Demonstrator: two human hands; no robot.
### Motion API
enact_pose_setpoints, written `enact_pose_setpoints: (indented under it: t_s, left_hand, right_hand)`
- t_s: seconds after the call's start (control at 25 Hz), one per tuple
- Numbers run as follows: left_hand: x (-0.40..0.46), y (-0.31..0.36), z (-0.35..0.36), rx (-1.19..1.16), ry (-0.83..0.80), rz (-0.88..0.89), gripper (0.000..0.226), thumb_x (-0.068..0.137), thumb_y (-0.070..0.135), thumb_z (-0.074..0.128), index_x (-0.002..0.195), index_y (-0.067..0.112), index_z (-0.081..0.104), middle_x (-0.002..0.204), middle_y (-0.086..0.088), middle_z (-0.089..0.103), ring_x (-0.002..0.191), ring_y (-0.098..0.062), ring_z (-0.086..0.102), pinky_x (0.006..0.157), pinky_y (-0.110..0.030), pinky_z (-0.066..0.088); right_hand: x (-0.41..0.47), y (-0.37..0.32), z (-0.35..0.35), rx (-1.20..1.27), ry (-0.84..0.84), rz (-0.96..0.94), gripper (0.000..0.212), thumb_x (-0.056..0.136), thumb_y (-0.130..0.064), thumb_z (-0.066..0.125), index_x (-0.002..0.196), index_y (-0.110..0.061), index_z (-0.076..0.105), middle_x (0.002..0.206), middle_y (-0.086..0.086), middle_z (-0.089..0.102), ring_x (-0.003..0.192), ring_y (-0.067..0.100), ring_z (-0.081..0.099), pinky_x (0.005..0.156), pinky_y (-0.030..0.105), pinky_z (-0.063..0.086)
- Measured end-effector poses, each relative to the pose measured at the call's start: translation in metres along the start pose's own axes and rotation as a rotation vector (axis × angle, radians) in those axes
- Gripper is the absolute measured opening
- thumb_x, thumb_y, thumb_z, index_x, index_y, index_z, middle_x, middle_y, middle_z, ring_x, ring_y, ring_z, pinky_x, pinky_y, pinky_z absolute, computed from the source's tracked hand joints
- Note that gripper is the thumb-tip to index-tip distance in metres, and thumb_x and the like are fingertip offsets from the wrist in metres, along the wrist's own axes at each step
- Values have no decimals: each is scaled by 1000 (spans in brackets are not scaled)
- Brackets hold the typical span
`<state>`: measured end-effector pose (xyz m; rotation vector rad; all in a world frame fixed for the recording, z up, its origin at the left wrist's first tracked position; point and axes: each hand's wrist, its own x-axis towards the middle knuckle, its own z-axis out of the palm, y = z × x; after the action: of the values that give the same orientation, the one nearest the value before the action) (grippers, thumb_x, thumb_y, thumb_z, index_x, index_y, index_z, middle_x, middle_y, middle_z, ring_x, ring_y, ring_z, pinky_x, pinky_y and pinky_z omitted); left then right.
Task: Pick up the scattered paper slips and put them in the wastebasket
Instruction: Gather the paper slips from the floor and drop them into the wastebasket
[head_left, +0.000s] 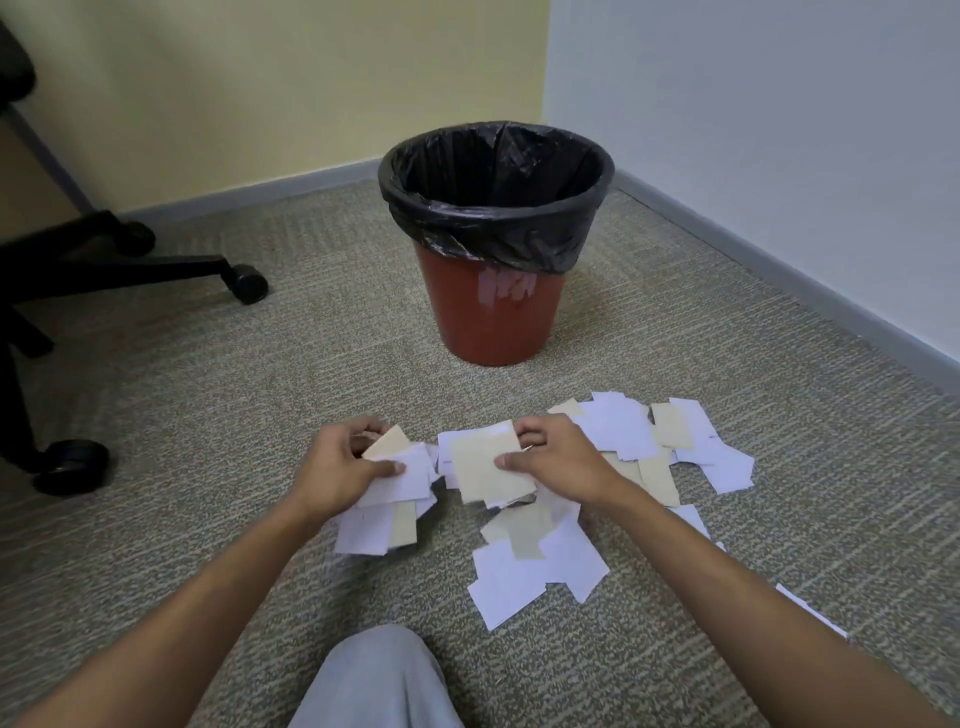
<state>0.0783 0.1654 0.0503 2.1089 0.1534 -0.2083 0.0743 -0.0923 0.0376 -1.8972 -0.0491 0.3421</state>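
Several white and beige paper slips (628, 431) lie scattered on the carpet in front of me. My left hand (340, 465) grips a small bundle of slips (397, 475), thumb on top. My right hand (558, 460) pinches another bundle topped by a beige slip (480, 467), fingers curled over its far edge. More slips (530, 566) lie below my right hand. The red wastebasket (493, 317) with a black liner stands upright beyond the slips, its mouth open and nothing visible inside.
An office chair's black wheeled base (156, 265) sits at the left, with another caster (70, 465) nearer. Walls with grey skirting meet in the corner behind the wastebasket. My knee (376, 680) in grey trousers shows at the bottom. One slip (810, 610) lies far right.
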Motion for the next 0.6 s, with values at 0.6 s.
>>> enact_pose_setpoints:
  t_s: [0.6]
  left_hand:
    - [104, 263, -33, -403, 486, 332, 12, 84, 10, 66, 90, 15, 58, 82, 0, 63, 77, -20, 61, 70, -33, 51]
  right_hand:
    - [79, -231, -137, -114, 701, -322, 13, 72, -19, 76, 75, -21, 64, 81, -2, 73, 81, 19, 70, 77, 38, 56]
